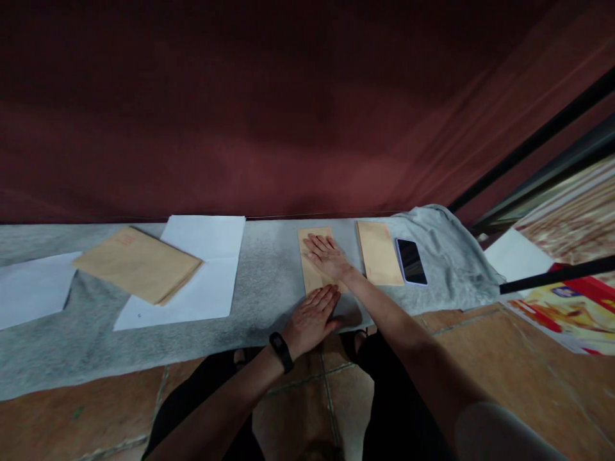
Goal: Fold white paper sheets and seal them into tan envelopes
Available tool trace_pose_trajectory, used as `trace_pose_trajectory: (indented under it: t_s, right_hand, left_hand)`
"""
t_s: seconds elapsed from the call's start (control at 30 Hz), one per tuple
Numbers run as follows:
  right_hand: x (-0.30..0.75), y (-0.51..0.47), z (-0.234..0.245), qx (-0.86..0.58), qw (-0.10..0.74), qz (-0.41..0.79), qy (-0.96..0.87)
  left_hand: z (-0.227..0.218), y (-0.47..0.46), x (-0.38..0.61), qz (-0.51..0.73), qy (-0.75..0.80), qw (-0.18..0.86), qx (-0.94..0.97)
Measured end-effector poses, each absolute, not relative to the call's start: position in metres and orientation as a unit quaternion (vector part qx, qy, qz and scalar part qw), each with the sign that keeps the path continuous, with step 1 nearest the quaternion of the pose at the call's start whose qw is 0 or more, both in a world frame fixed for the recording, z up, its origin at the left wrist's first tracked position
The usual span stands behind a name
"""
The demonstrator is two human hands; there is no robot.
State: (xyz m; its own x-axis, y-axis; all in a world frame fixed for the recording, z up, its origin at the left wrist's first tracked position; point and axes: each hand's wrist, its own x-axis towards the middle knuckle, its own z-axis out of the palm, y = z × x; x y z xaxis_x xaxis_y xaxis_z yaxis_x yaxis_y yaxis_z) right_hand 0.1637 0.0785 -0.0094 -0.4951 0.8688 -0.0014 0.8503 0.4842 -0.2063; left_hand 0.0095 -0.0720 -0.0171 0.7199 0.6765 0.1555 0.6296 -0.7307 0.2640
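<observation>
A tan paper envelope (307, 262) lies flat on the grey cloth in front of me, its long side running away from me. My right hand (327, 256) rests palm down on its upper part, fingers stretched out. Nearer to me, my left hand (312, 318) lies flat across the lower end, with a black band on the wrist. Both palms cover much of the envelope's middle and near end. To the right is a small stack of similar envelopes (380, 254), apart from my hands.
A phone (412, 262) lies right of the stack. Farther left, more tan envelopes (139, 262) overlap white paper sheets (211, 282), with another white sheet (33, 288) beyond. Grey cloth (264, 269) covers the narrow surface before a dark red curtain (298, 160). A colourful box (571, 307) stands at right.
</observation>
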Motion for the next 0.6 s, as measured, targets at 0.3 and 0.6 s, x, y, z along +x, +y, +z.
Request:
trace_pose_trajectory:
  t_s: [0.3, 0.6]
  right_hand:
    - [0.195, 0.012, -0.007, -0.458, 0.034, 0.136, -0.878]
    - [0.206, -0.036, -0.008, -0.446, 0.045, 0.115, -0.887]
  left_hand:
    - [-0.002, -0.061, -0.005, 0.139, 0.314, 0.149, 0.927]
    - [0.006, -0.053, -0.020, 0.209, 0.307, 0.221, 0.902]
